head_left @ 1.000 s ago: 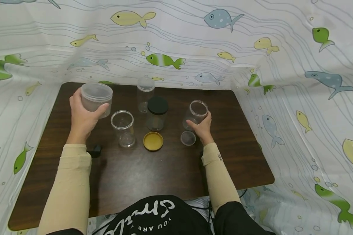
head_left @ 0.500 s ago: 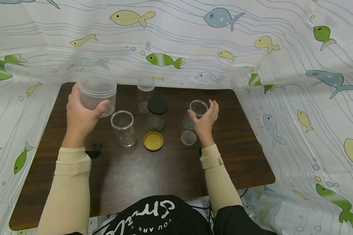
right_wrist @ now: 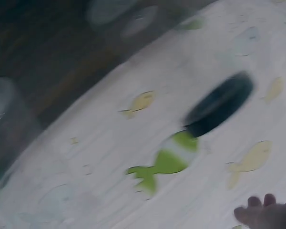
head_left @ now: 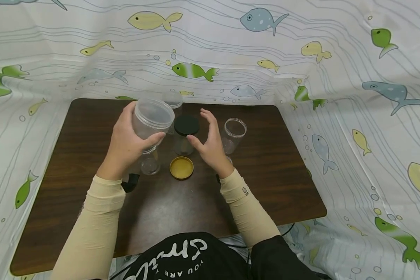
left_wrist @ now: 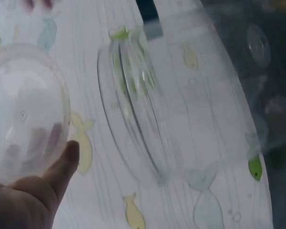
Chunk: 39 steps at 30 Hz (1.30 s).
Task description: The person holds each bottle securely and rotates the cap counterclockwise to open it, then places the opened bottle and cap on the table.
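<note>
In the head view my left hand grips a wide clear plastic jar with a translucent lid, its thumb across the near side. The jar is held above the table and partly covers an open clear jar standing beneath. My right hand holds nothing; its thumb and fingers are spread just right of a clear jar with a dark green lid. That dark lid also shows, blurred, in the right wrist view, with fingertips at lower right.
A gold-coloured lid lies on the brown table. Another open clear jar stands to the right. Behind, a slim jar with a translucent lid is partly hidden. A small clear lid peeks out behind the right wrist.
My right hand has released the open jar on the right and moved left to beside the dark-lidded jar. My left hand has carried the wide jar rightward.
</note>
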Tool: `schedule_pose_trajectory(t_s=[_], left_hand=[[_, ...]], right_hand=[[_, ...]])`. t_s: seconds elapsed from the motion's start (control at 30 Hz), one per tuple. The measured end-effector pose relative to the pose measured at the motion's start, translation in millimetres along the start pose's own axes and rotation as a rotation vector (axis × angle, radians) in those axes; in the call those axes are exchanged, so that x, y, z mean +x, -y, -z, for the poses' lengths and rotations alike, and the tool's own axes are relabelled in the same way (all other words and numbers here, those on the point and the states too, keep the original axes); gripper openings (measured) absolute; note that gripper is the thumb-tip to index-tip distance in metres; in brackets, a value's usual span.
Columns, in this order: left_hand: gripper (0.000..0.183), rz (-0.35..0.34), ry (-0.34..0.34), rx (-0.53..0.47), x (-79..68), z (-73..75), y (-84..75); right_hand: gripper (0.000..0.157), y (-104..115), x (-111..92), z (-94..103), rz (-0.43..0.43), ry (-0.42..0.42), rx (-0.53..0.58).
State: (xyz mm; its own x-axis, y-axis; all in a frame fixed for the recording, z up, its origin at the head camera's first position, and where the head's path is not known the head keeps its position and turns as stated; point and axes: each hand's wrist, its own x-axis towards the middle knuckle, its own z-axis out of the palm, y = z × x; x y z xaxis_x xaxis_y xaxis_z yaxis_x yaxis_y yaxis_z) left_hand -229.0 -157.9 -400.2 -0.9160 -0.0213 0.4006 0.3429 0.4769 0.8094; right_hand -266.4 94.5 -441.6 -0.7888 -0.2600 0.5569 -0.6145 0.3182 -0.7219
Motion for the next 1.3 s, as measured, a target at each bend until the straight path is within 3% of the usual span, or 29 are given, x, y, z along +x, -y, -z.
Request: schedule_pose_trajectory(t_s=[0.2, 0.3, 0.4, 0.57, 0.7, 0.97, 1.3], left_hand=[[0.093, -0.059, 0.113, 0.021, -1.3, -20.8, -4.6], [0.092, -0.12, 0.15, 0.058, -2.5, -30.3, -4.8], [0.096, -0.153, 0.173, 0.085, -4.0, -36.8, -4.8], [0.105, -0.098, 0.216, 0.108, -6.2, -40.3, -7.5], [0.102, -0.044, 0.233, 0.111, -7.4, -40.1, -11.3], [0.101, -0.036, 0.236, 0.098, -9.9, -46.3, -15.5], [0.099, -0.064, 0.255, 0.046, -14.2, -53.9, -13.1]], right_hand=[[0.1, 26.5, 5.7, -15.7, 0.015, 0.141, 0.221], [0.105, 34.1, 6.0, -20.9, -0.023, 0.17, 0.231], [0.111, 38.3, 4.3, -24.5, -0.085, 0.137, 0.207], [0.112, 42.0, 2.0, -26.4, -0.17, 0.063, 0.238], [0.108, 44.1, 1.4, -25.5, -0.2, 0.039, 0.309], [0.093, 42.3, -1.8, -19.8, -0.228, 0.054, 0.512], [0.102, 30.4, -5.4, -12.6, -0.237, 0.102, 0.591]])
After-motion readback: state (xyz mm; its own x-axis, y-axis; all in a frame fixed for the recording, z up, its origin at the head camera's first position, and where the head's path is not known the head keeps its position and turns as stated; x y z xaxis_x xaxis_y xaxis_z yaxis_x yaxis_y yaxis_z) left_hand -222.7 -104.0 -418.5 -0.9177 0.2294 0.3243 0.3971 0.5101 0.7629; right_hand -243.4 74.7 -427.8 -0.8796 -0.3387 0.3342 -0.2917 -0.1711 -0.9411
